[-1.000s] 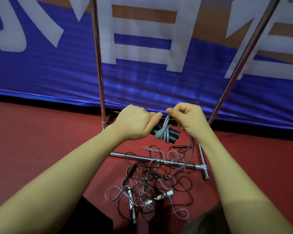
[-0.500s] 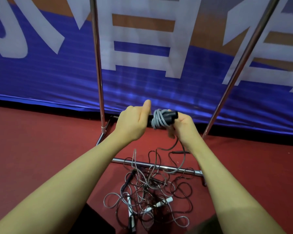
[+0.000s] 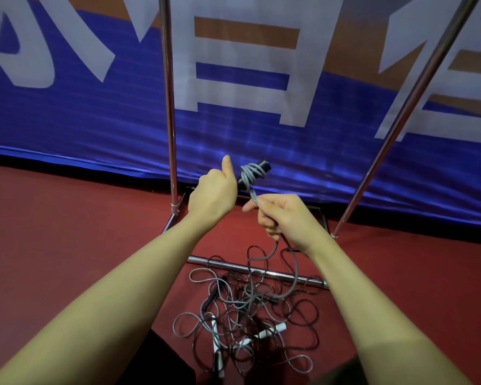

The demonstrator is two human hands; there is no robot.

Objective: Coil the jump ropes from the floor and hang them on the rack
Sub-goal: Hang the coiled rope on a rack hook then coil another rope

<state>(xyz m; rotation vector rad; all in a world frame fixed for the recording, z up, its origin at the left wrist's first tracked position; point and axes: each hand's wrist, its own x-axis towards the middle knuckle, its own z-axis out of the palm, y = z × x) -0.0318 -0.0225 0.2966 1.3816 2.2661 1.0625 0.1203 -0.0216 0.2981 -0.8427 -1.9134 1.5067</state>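
Your left hand [image 3: 211,194] gripped the black cylindrical handles [image 3: 254,176] wound with grey cord [image 3: 251,173]; your right hand [image 3: 282,215], at 4 o'clock of them, pinched that cord. Tangled jump ropes [image 3: 247,315] lay on the red floor [image 3: 67,232] against the chrome rack [image 3: 169,107].

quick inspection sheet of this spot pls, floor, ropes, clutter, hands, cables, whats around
surface: dark red floor, bare apart from the rope pile and rack feet.
job's things: black handles with grey rope wound round them, held up in front of the rack; no top bar in view.
clutter: tangled pile of ropes on the floor across the rack's base bar, with black and white handles mixed in.
grippers: left hand grips the handles, thumb up; right hand holds the grey rope's free length, which trails down to the pile.
cables: nothing seen besides the ropes.
surroundings: blue banner with large white characters behind the rack.
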